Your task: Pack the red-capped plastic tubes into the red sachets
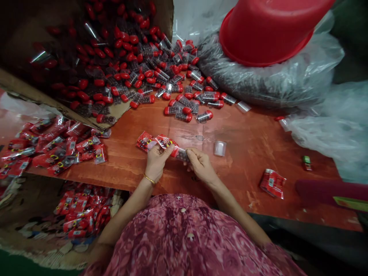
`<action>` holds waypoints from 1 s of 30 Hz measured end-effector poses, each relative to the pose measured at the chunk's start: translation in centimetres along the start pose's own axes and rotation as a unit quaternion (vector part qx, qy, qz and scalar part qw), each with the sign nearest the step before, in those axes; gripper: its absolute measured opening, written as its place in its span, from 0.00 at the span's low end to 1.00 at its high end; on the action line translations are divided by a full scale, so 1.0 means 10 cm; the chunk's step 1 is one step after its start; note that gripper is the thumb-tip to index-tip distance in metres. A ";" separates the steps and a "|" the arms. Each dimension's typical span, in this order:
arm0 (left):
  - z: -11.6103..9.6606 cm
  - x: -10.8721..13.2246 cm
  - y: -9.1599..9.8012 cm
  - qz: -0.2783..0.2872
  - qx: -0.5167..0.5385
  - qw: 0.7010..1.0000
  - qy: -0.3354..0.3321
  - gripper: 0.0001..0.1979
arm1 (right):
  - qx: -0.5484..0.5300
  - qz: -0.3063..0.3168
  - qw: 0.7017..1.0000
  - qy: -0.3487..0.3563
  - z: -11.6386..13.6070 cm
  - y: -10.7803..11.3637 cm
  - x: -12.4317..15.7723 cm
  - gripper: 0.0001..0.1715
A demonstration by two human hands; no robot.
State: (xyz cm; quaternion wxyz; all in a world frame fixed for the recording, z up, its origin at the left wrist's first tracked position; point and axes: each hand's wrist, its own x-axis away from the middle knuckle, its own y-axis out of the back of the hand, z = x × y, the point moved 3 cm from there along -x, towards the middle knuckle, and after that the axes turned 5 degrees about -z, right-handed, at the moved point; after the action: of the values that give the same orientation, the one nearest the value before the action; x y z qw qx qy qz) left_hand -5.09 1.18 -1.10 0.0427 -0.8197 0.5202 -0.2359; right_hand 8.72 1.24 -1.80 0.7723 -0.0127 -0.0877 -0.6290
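My left hand [156,163], with a thin gold bangle at its wrist, is closed on a red printed plastic packet [163,141]. A small clear tube [181,154] with dark contents and a red cap bridges the gap between my hands, its cap end at the packet. Fingers of my right hand [199,163] are pinched around the tube's other end. Whether the tube is partly inside the packet I cannot tell. Another red packet [144,140] lies just left of my left fingers. A small clear plastic piece [220,148] rests on the table right of my hands.
A tipped cardboard box [120,119] spills many red-capped tubes [204,116] onto the wooden table [241,161]. Filled red packets [99,153] pile up at left, more in a box below. A red tub [267,34] sits on a plastic sack [253,86]. One packet [272,183] lies right.
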 end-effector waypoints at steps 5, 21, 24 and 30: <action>0.01 0.07 -0.13 -0.015 0.099 0.994 0.043 0.16 | 0.034 -0.122 0.986 0.113 0.04 -0.12 0.04 0.17; 0.05 0.08 -0.20 0.046 0.108 0.993 0.024 0.18 | 0.025 -0.138 0.976 0.168 0.09 -0.24 0.07 0.13; 0.11 0.09 -0.18 0.064 0.061 0.995 0.045 0.20 | -0.043 -0.113 0.990 0.066 0.06 -0.27 0.04 0.14; 0.01 0.07 -0.12 0.066 0.038 0.997 0.032 0.18 | -0.153 -0.026 0.988 -0.007 0.11 -0.27 -0.02 0.21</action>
State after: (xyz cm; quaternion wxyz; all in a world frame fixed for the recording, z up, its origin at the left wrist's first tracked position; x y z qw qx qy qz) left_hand -3.77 1.07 -0.56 0.0726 -0.7731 0.5653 -0.2784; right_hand 5.91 1.05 -0.96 0.7441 -0.1329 0.0042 -0.6547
